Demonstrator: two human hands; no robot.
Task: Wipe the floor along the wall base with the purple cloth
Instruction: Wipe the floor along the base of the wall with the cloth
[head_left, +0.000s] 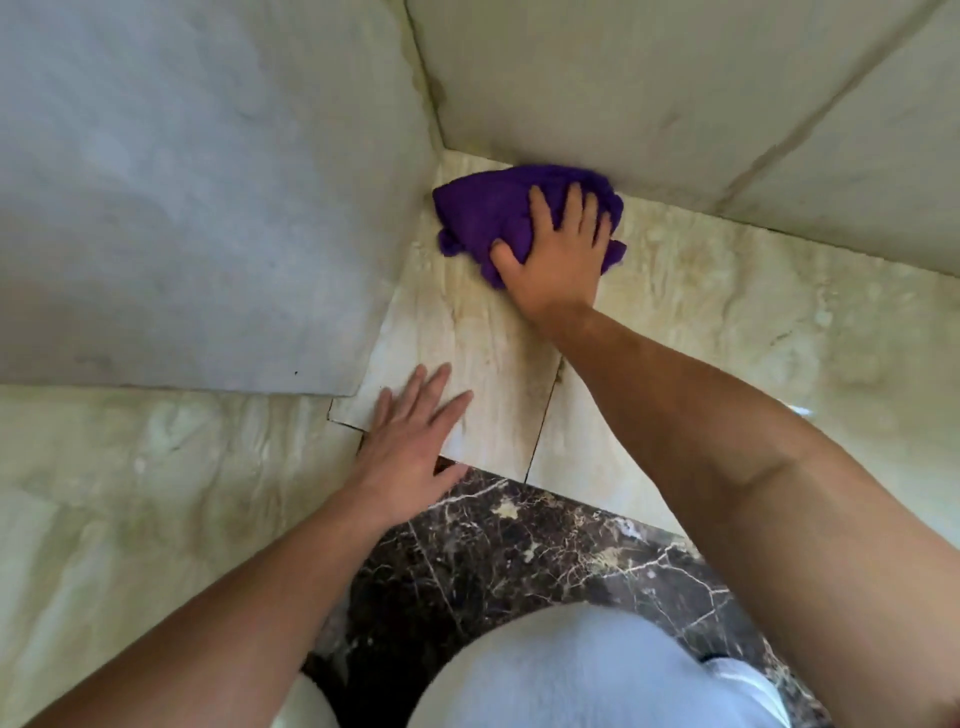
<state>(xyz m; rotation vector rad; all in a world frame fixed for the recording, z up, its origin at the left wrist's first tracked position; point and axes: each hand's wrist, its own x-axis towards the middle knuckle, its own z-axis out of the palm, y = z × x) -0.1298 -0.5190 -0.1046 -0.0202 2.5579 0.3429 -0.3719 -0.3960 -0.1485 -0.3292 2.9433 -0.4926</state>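
Observation:
A crumpled purple cloth (485, 210) lies on the beige marble floor (727, 322), pushed into the corner where two pale walls meet. My right hand (558, 254) presses down on top of the cloth, fingers spread over it and pointing at the far wall base (675, 195). My left hand (410, 436) rests flat on the floor nearer to me, fingers apart, holding nothing. The cloth's right part is hidden under my right hand.
A pale grey wall panel (208, 208) stands on the left and ends in a corner edge beside my left hand. A dark brown veined marble strip (519, 561) runs across the floor in front of my knees, which are in light trousers (597, 675).

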